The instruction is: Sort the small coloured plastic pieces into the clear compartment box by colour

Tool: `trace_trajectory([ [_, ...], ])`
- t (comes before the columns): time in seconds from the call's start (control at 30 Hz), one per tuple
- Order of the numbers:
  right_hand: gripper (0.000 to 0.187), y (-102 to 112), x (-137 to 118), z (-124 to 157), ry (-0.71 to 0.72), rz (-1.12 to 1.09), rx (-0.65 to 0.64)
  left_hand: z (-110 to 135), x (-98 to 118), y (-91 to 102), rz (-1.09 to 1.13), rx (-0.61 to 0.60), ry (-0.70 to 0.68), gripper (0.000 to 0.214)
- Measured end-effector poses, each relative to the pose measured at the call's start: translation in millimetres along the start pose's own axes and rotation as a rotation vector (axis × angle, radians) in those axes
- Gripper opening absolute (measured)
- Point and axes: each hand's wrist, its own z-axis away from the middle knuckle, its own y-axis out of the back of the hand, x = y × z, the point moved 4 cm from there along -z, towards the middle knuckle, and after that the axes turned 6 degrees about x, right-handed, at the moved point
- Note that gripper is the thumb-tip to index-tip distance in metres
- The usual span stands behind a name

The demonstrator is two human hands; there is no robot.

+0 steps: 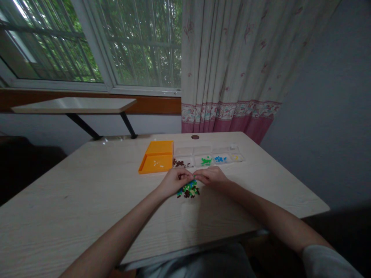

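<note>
A heap of small green, blue, brown and pale yellow pieces (189, 189) lies on the table just below my hands. My left hand (176, 180) is closed at the heap's upper left, thumb and forefinger pressed together. From the other side my right hand (213, 176) meets it, its fingers also drawn together in a pinch. Their fingertips nearly touch above the heap, and whatever is between them is too small to make out.
Behind my hands, an orange two-part case (158, 153) holds a few white pieces. A clear compartment tray (202, 150) beside it has brown, green, blue and yellow pieces. A raised shelf (75, 104) stands at the back left of the table (95, 193).
</note>
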Motion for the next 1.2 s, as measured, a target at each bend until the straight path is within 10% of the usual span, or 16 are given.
trace_trajectory([
  [0.9, 0.028, 3, -2, -1, -0.065, -0.092, 0.058, -3, -9, -4.7, 0.245, -0.02, 0.087, 0.03],
  [1.2, 0.029, 17, 8, -2, -0.033, -0.016, 0.154, 0, -1, 10.1, -0.381, 0.064, -0.036, 0.021],
])
